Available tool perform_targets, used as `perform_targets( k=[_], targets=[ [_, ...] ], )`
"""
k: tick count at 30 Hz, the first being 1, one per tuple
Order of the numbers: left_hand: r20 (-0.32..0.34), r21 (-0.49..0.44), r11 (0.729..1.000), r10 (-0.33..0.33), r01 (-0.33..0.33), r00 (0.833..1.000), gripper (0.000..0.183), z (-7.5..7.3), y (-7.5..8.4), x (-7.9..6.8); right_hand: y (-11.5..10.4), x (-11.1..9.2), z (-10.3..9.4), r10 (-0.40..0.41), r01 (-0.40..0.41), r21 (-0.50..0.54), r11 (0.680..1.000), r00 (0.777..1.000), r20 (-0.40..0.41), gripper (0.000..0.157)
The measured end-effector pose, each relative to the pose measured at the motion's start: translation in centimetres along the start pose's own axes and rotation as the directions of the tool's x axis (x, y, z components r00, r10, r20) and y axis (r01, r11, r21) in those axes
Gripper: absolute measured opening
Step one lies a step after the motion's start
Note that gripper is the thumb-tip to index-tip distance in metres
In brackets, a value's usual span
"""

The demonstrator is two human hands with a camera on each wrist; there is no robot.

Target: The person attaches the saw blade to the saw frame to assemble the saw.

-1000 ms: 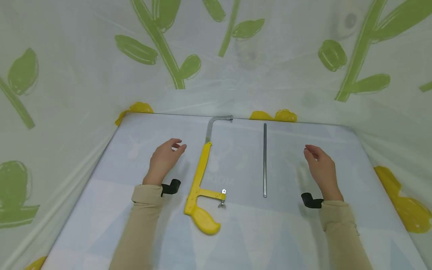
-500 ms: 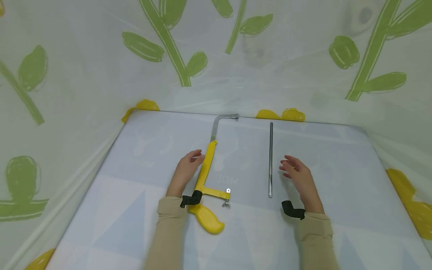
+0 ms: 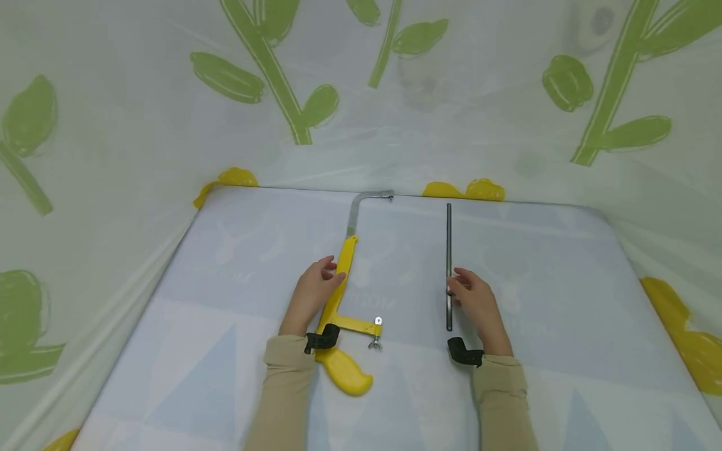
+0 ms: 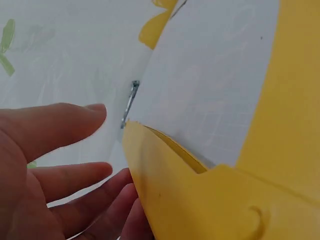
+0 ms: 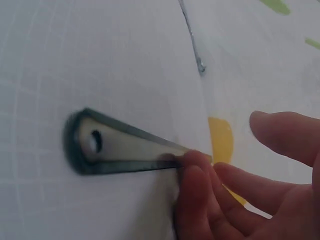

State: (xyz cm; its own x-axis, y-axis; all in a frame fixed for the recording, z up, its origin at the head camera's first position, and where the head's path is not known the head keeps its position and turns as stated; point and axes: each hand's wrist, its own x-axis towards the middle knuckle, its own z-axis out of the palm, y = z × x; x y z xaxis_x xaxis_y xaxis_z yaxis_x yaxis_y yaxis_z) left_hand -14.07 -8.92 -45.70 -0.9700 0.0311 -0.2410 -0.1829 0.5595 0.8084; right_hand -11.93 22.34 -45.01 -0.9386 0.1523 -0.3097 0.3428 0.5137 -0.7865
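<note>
A yellow hacksaw frame point(image 3: 344, 373) with a grey bent front arm point(image 3: 353, 216) lies flat on the table, no blade fitted between its ends. My left hand point(image 3: 310, 292) is beside its yellow bar; in the left wrist view the lower fingers point(image 4: 122, 200) meet the bar's edge while the thumb stands off. To the right lies a loose hacksaw blade point(image 3: 449, 238), a thin grey strip with a hole in its end point(image 5: 125, 145). My right hand point(image 3: 476, 305) is at the blade's lower half, fingertips point(image 5: 192, 185) touching it, thumb held apart.
A wing nut point(image 3: 375, 343) hangs from the frame's short yellow crosspiece point(image 3: 355, 324). The table point(image 3: 541, 250) has a pale patterned cover. A white curtain point(image 3: 479, 125) with green leaf prints surrounds its back and sides.
My left hand has moved right, up to the hacksaw frame. My right hand has come left and now touches the blade. Frame and blade stay in place on the table.
</note>
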Motion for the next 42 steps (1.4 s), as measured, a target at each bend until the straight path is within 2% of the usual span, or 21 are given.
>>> perform_targets(
  k=[4, 10, 14, 25, 34, 42],
  targets=[
    [-0.021, 0.098, 0.995, 0.034, -0.032, 0.999, 0.049, -0.3, 0.2, -0.2, -0.1, 0.3, 0.4, -0.046, 0.04, -0.151, 0.988, 0.998, -0.037, 0.049],
    [-0.002, 0.212, 0.977, -0.006, 0.006, 1.0, 0.044, -0.4, 0.3, -0.6, -0.3, -0.3, 0.9, -0.115, 0.087, -0.319, 0.944, 0.991, -0.07, 0.042],
    [0.012, 0.25, 0.968, -0.031, 0.027, 0.999, 0.044, -0.4, 0.4, -0.7, -0.4, -0.8, 0.9, -0.121, 0.078, -0.379, 0.922, 0.988, -0.091, 0.04],
    [0.03, 0.281, 0.96, -0.022, 0.013, 0.999, 0.046, -0.6, 0.5, -0.7, -0.5, -1.1, 0.5, -0.125, 0.064, -0.424, 0.903, 0.985, -0.12, 0.029],
    [0.035, 0.209, 0.978, -0.005, -0.002, 0.999, 0.045, -0.7, 0.6, -0.8, -0.5, -1.1, -0.2, -0.155, 0.055, -0.46, 0.886, 0.971, -0.182, 0.023],
    [0.028, 0.214, 0.977, 0.0, -0.006, 1.0, 0.044, -0.8, 0.2, -1.2, -0.2, -1.7, 0.0, -0.104, 0.032, -0.433, 0.901, 0.984, -0.144, 0.022]
  ],
)
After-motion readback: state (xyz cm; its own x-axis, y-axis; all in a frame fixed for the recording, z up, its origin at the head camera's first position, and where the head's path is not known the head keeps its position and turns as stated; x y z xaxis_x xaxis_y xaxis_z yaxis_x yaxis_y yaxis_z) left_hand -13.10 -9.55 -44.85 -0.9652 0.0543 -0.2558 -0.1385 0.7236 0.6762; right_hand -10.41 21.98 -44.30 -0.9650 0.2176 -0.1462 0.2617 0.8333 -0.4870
